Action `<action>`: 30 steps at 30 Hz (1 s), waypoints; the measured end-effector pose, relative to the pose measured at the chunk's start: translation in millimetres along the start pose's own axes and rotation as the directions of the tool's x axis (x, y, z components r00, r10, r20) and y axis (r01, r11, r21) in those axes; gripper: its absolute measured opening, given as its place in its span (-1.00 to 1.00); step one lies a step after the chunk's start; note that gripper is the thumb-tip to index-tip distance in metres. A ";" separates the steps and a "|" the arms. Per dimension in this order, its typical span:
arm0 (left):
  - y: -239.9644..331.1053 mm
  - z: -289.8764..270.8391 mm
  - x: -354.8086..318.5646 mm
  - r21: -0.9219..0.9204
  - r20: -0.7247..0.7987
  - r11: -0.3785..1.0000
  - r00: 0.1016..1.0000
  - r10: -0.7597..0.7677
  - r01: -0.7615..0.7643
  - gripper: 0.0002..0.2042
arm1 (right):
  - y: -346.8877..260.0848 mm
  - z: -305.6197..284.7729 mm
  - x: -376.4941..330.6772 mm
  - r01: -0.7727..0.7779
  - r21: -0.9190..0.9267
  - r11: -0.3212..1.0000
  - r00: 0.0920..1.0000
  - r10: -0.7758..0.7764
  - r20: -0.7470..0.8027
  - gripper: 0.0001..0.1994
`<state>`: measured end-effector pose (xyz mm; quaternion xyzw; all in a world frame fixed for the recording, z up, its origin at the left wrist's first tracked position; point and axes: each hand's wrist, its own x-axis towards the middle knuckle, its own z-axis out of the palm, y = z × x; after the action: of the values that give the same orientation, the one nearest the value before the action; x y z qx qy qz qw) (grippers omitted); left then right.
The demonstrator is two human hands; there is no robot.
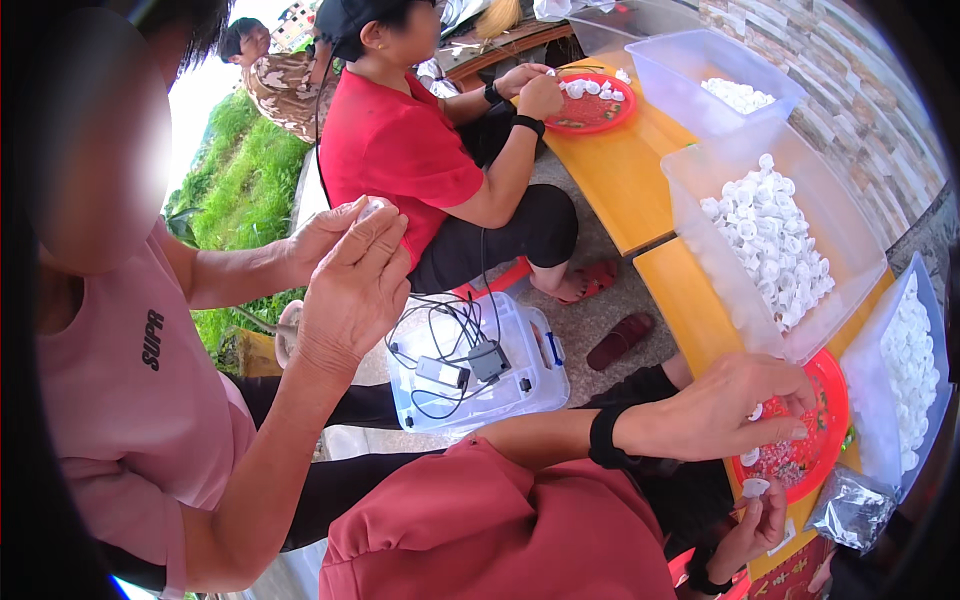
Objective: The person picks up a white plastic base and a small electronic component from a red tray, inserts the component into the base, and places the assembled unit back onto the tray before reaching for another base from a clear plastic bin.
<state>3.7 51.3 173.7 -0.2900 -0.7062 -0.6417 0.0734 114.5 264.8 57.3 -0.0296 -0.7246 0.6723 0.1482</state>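
Note:
My left hand (745, 405), a black band on its wrist, reaches over a red plate (830, 395) of small white and dark pieces on the orange table. Its fingers curl down onto the plate, and a small white cap (757, 412) shows pinched under them. My right hand (758, 525) is lower, near the table's edge, and holds another white cap (755, 488) between thumb and fingers. A crinkled clear bag (850, 510) lies just right of it.
Clear tubs of white caps (770, 240) stand on the orange table (620, 170). A person in pink (130, 400) at left holds a small white piece up. A person in red (400, 140) works at another red plate (592, 105). A lidded box with cables (480, 365) sits on the floor.

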 end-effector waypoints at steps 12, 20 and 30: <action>-23.3 32.8 -49.0 -0.148 0.305 0.950 0.927 -0.221 0.275 -0.66 | -19.4 13.9 1.4 0.294 -0.358 0.886 0.954 -0.296 0.049 -0.71; -29.5 29.3 -53.0 -0.241 0.187 0.938 0.960 -0.207 0.249 -0.74 | -23.9 24.0 8.9 0.362 -0.501 0.786 0.929 -0.351 0.119 -0.73; -37.1 29.3 -55.6 -0.206 0.148 0.941 0.959 -0.240 0.267 -0.83 | -26.0 29.5 10.7 0.407 -0.530 0.744 0.910 -0.380 0.166 -0.70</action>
<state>38.6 61.2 110.3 -0.2412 -0.6641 -0.7025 -0.0859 100.8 236.5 83.1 0.0981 -0.8805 0.3877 0.2545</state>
